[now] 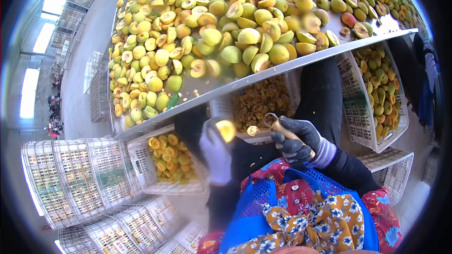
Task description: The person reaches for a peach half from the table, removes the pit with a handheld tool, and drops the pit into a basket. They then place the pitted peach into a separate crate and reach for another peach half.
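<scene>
My left hand [215, 153], in a white glove, holds a halved yellow fruit [226, 130] below the edge of the metal table [263, 75]. My right hand [296, 142], in a dark glove, grips a small pitting tool [282, 126] with a wooden handle and curved metal tip, close to the fruit. A small piece [253, 130] hangs in the air between the two hands. The table above carries a large heap of yellow-green fruits [212, 28], whole and halved.
A white crate of fruit halves [169, 157] sits under the table on the left, another crate of pits or halves [261, 101] behind the hands, and a crate of fruits [376, 94] on the right. Stacked white crates [75, 174] stand at lower left. A blue mesh apron [263, 207] covers my lap.
</scene>
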Motion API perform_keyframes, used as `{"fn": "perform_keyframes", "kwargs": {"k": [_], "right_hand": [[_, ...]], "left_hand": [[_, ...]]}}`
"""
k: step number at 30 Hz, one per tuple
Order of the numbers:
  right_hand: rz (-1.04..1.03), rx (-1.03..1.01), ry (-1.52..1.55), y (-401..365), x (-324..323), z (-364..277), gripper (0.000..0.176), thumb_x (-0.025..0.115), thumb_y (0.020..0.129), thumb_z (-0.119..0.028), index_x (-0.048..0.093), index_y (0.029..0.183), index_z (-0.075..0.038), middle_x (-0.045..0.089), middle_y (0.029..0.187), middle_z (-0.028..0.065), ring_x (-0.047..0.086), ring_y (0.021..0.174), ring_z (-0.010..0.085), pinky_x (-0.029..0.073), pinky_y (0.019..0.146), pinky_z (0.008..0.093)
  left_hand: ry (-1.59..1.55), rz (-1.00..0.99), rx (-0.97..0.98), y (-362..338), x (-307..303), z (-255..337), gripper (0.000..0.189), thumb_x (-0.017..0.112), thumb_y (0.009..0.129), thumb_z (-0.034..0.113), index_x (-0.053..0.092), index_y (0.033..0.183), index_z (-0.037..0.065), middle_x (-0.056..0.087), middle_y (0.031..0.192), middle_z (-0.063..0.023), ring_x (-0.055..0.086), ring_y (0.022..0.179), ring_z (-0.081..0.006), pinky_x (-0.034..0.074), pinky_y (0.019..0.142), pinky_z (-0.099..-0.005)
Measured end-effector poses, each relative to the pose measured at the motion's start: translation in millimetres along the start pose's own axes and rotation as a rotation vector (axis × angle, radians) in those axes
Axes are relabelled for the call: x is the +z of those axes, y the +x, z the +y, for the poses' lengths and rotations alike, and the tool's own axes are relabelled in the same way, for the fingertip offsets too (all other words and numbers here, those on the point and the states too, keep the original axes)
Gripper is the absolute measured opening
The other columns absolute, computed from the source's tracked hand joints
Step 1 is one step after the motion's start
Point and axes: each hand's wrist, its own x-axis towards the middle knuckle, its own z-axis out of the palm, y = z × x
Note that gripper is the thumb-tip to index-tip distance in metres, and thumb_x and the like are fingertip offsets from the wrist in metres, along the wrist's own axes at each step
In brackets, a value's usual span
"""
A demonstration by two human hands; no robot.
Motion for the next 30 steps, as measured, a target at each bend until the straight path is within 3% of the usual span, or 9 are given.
{"fn": "perform_keyframes", "kwargs": {"k": [2,4,10,13,17,21,25,27,30], "right_hand": [[0.043,-0.024,-0.034,-4.3,-21.4,-21.0,0.044,0.04,0.103,-0.046,0.054,0.1,-0.004,0.046,0.061,0.0048,0.041,0.038,0.0112,0.032,0.031,0.0227],[0.121,-0.027,-0.069,-5.1,-25.7,-26.3,0.043,0.042,0.103,-0.044,0.056,0.1,-0.004,0.049,0.062,0.0056,0.043,0.04,0.0122,0.035,0.034,0.0226],[0.359,-0.102,-0.486,10.9,-8.7,-15.8,0.041,0.047,0.102,-0.045,0.054,0.094,-0.005,0.049,0.061,0.002,0.044,0.04,0.0095,0.036,0.035,0.0225],[0.452,-0.225,-0.827,9.2,5.5,-8.7,0.04,0.047,0.102,-0.044,0.054,0.092,-0.006,0.049,0.06,0.0021,0.044,0.04,0.0102,0.036,0.035,0.0241],[0.443,-0.363,-1.066,6.4,25.9,-0.4,0.039,0.047,0.102,-0.044,0.053,0.09,-0.007,0.049,0.059,0.0019,0.044,0.039,0.0111,0.036,0.034,0.0259],[0.572,-0.444,-1.43,15.1,39.2,6.6,0.03,0.052,0.102,-0.03,0.055,0.092,-0.002,0.053,0.068,0.0045,0.051,0.06,0.0135,0.042,0.055,0.03],[0.483,-0.804,-2.357,26.6,35.1,13.4,0.023,0.053,0.099,-0.021,0.054,0.103,0.002,0.058,0.07,0.0173,0.061,0.063,0.0305,0.047,0.058,0.0419],[0.586,-0.701,-2.232,27.1,35.9,18.3,0.027,0.055,0.096,-0.017,0.051,0.107,0.007,0.057,0.067,0.0228,0.061,0.06,0.0386,0.046,0.053,0.0475],[0.615,-0.693,-2.295,23.6,36.3,25.3,0.033,0.057,0.096,-0.02,0.048,0.106,0.01,0.056,0.061,0.0211,0.061,0.057,0.0375,0.045,0.049,0.0466]], "left_hand": [[0.866,0.157,0.164,13.7,-51.7,3.8,0.033,0.047,0.102,0.028,0.058,0.121,0.004,0.064,0.109,-0.0208,0.065,0.099,-0.0357,0.051,0.084,-0.0446],[1.365,0.364,0.085,32.2,-89.1,-17.5,0.044,0.053,0.098,0.031,0.052,0.128,-0.001,0.05,0.127,-0.0341,0.058,0.109,-0.0446,0.049,0.087,-0.0479],[0.982,0.115,0.302,155.5,-28.5,15.0,0.053,0.057,0.095,0.038,0.052,0.128,-0.003,0.058,0.113,-0.0295,0.057,0.106,-0.0437,0.047,0.091,-0.0476],[0.958,-0.05,0.61,229.5,19.4,-68.0,0.05,0.064,0.091,0.034,0.053,0.12,-0.005,0.062,0.107,-0.027,0.058,0.103,-0.0437,0.047,0.091,-0.0447],[0.307,-0.108,0.379,206.1,22.2,-28.4,0.041,0.067,0.086,0.023,0.05,0.115,-0.002,0.062,0.1,-0.017,0.063,0.085,-0.0278,0.052,0.072,-0.0337],[-0.381,-0.239,-0.135,111.9,10.2,33.0,0.037,0.064,0.087,0.014,0.053,0.121,0.009,0.061,0.094,-0.0029,0.056,0.063,-0.0056,0.043,0.049,-0.016],[-0.543,-0.477,-0.288,49.9,11.4,38.4,0.034,0.053,0.099,0.031,0.061,0.119,0.004,0.064,0.092,-0.0037,0.058,0.067,-0.0076,0.046,0.053,-0.0168],[-0.573,-0.438,-0.375,31.1,25.0,29.9,0.052,0.035,0.105,0.047,0.062,0.113,0.003,0.068,0.097,-0.0113,0.066,0.078,-0.0164,0.054,0.068,-0.0249],[-0.665,-0.503,-0.341,3.3,31.6,39.2,0.054,0.04,0.102,0.054,0.058,0.117,0.005,0.066,0.096,-0.0083,0.065,0.084,-0.0158,0.055,0.072,-0.0265]]}}
